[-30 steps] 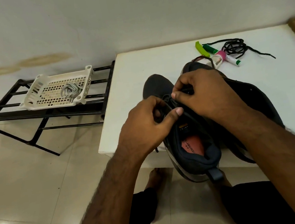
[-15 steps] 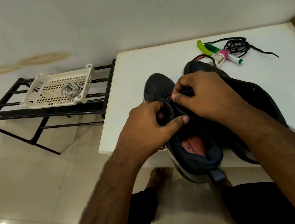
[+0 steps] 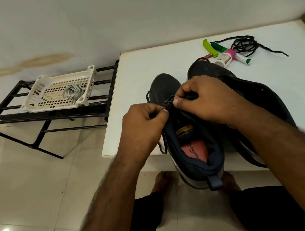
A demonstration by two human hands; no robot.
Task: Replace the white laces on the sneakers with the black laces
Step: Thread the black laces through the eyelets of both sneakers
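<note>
Lace ends are being drawn apart: since the earlier frames the left hand (image 3: 145,124) has shifted off the tongue to the shoe's left side.

The black cord lace (image 3: 169,101) is being pinched by both hands, thumb against forefinger, over the upper eyelets of the dark mesh sneaker (image 3: 191,145), which is being kept at the white table (image 3: 141,68)'s near edge, heel overhanging. The sneaker's long axis is running away from the person, so the eyelets are lying just ahead of both hands; the right hand (image 3: 206,100) is sitting nearer the tongue. A second dark sneaker (image 3: 242,91) is lying beside it, and a spare black lace (image 3: 245,45) is waiting near the far right corner. Pale laces (image 3: 72,92) are resting in a cream plastic basket (image 3: 45,85).
</note>
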